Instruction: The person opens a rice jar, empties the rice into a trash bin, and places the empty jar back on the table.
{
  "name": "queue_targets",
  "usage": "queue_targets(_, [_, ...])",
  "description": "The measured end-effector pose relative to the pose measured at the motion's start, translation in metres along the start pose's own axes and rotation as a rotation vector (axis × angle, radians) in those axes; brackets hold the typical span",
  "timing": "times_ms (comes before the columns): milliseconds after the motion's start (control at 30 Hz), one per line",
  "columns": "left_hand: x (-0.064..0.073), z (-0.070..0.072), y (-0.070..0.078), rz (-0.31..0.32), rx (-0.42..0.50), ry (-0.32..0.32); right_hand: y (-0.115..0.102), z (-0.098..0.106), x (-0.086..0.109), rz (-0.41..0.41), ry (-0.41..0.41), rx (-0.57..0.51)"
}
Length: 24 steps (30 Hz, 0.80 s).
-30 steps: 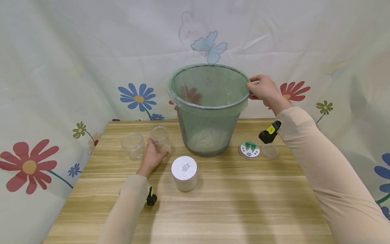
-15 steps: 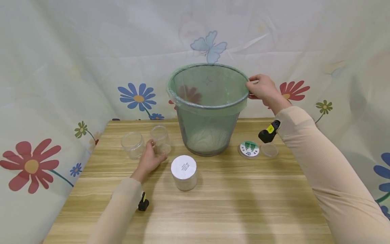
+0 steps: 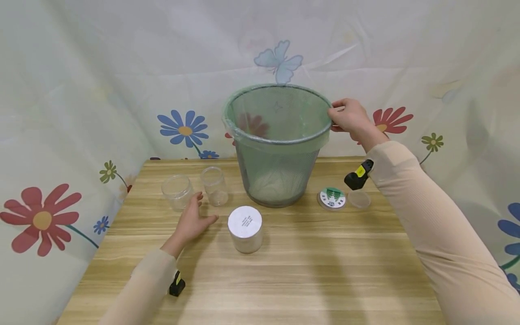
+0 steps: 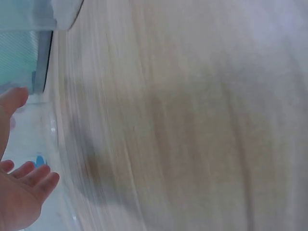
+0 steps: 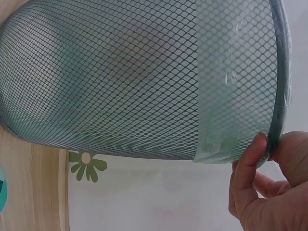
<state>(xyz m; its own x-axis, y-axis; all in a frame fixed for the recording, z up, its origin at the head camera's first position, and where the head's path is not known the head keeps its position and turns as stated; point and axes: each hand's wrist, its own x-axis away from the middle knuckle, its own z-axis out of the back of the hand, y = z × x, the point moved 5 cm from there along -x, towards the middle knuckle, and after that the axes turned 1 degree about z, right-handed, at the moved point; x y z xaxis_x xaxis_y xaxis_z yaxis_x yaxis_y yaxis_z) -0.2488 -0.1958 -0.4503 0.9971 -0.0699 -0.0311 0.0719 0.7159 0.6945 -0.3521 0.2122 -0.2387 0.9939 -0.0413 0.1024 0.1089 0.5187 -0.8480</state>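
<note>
My right hand pinches the rim of a mesh wastebasket, thumb inside and fingers outside in the right wrist view. A green plastic bag lines the basket and folds over its rim. My left hand is spread and holds nothing, just in front of two clear jars. The wider clear jar is to the left, partly behind the fingertips; the taller clear jar stands right of it, apart from the hand. To the right of my left hand is a jar with a white labelled top.
Right of the basket, a round lid with a green and white print and a clear lid lie side by side on the wooden table. A flower-printed curtain hangs close behind the table.
My left hand has let go of the taller clear jar and drawn back toward me and to the left, its fingers opening. The jar stays standing. My right hand keeps its hold on the rim.
</note>
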Motion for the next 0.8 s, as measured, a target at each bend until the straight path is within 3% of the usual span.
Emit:
queue_targets(233, [0.016, 0.0, 0.002, -0.028, 0.054, -0.004, 0.0, -0.001, -0.001, -0.003, -0.005, -0.001])
queue_targets(467, [0.03, -0.007, 0.0, -0.04, 0.072, -0.059, 0.001, 0.0, 0.001, 0.018, -0.02, 0.018])
queue_targets(800, [0.047, -0.019, 0.009, -0.091, 0.089, -0.125, 0.003, 0.002, 0.004, 0.079, -0.017, 0.017])
